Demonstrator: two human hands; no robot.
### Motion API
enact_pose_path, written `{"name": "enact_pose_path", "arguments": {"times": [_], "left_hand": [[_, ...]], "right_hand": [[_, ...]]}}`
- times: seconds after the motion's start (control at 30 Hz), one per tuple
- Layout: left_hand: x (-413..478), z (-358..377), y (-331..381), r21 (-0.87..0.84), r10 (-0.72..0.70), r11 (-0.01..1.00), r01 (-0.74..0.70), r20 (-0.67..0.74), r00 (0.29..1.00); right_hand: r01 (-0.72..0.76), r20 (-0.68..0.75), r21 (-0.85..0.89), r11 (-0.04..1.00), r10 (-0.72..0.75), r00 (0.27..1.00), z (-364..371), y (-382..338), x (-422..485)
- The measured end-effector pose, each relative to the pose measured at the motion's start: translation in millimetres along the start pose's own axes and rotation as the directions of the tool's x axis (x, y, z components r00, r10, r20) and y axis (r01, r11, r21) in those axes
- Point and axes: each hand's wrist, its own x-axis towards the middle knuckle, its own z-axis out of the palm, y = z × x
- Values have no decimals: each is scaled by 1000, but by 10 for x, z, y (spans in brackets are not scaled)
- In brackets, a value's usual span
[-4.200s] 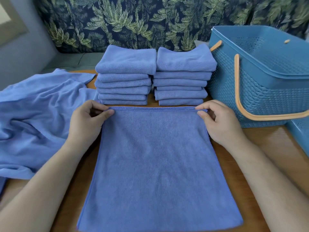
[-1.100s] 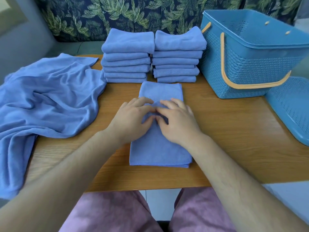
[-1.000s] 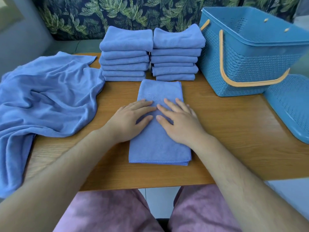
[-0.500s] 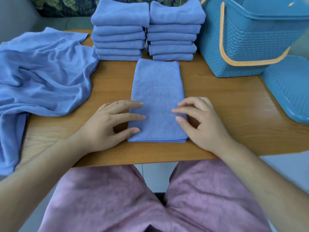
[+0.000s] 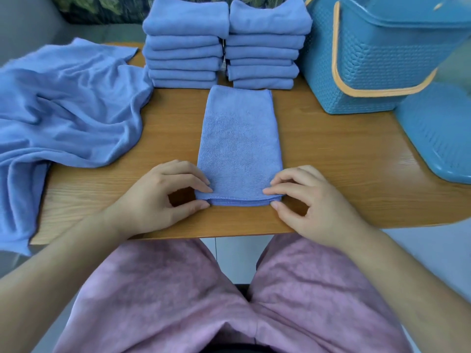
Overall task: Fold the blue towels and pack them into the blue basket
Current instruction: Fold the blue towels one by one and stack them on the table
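A blue towel (image 5: 239, 143), folded into a long narrow strip, lies lengthwise in the middle of the wooden table (image 5: 331, 154). My left hand (image 5: 158, 197) pinches its near left corner between thumb and fingers. My right hand (image 5: 313, 202) pinches the near right corner the same way. Behind the strip stand two stacks of folded blue towels, the left stack (image 5: 183, 47) and the right stack (image 5: 265, 47). The blue basket (image 5: 369, 59) with orange handles stands at the back right; little of its inside shows.
A heap of unfolded blue towels (image 5: 63, 105) covers the table's left side and hangs over its edge. A blue lid (image 5: 441, 133) lies at the right edge. My legs in pink trousers (image 5: 229, 296) are under the near edge.
The towel went from one wide fold to a narrow strip. My hands slid from pressing its middle down to its near end and now pinch the two near corners.
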Motion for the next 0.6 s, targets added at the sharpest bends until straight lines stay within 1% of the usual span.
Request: {"name": "enact_pose_path", "arguments": {"times": [0.1, 0.2, 0.27, 0.37, 0.47, 0.53, 0.6], "left_hand": [[-11, 51, 24, 98, 34, 995, -29, -43, 998], [-31, 95, 75, 155, 50, 987, -36, -92, 994], [-61, 112, 118, 152, 27, 988, -10, -110, 994], [-132, 109, 198, 83, -53, 995, 62, -111, 992], [-165, 104, 241, 26, -126, 991, 130, -117, 985], [-152, 112, 255, 52, -155, 985, 163, -139, 978], [-130, 118, 275, 86, -147, 983, 161, -148, 978]], "right_hand": [[-14, 4, -27, 1000, 14, 1000, -10, -4, 10], [-5, 46, -64, 998, 8, 999, -4, -21, 23], [-4, 75, -66, 998, 9, 997, -4, -38, 11], [-7, 106, -8, 1000, 8, 994, -39, -79, -42], [-20, 149, -5, 1000, 20, 989, -70, -99, -72], [-38, 133, 8, 999, 36, 990, -55, -90, -59], [-27, 74, 25, 999, 25, 997, -13, -78, -42]]}}
